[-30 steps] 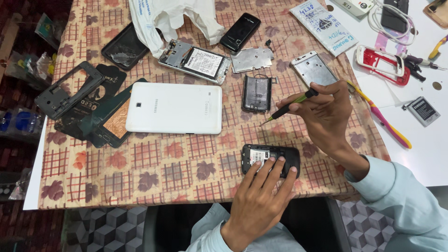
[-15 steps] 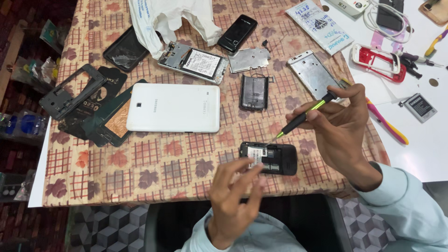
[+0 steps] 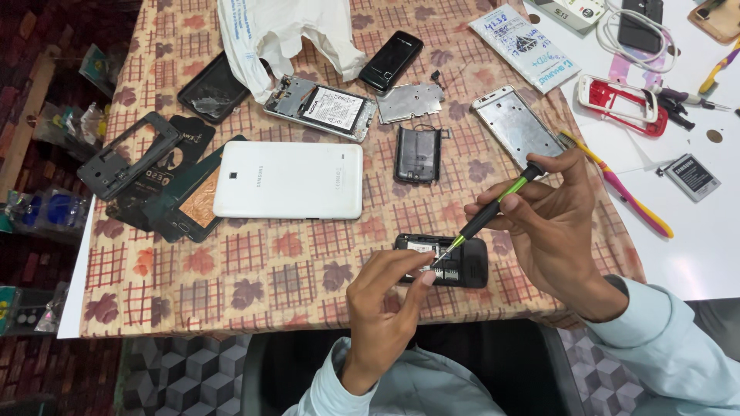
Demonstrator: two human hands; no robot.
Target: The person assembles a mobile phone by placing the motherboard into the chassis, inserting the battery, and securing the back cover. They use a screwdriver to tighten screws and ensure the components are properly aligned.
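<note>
my left hand (image 3: 381, 304) is nearest to me. half a second ago it was pulled back off the phone (image 3: 445, 260); now it has come forward again, and its fingers are pinched together right at the phone's near edge, touching it. i think that steadies the phone for the tool.

the phone is small and black, with its back off, lying flat on the cloth (image 3: 254, 270) near the table's front edge.

my right hand (image 3: 556, 231) is clamped on a screwdriver (image 3: 493, 209) with a green and black handle. a second ago the tool was up by the battery; now its tip has dropped down into the open phone, right beside my left fingertips. so the poking work inside looks like it is starting.

farther off lies a white tablet (image 3: 289, 179), face down. beside it is a black battery (image 3: 417, 153). past those are an open phone with a white label (image 3: 322, 107), a silver plate (image 3: 409, 101), another black phone (image 3: 391, 59) and a white bag (image 3: 281, 35). off to the right is a red frame (image 3: 623, 105).
</note>
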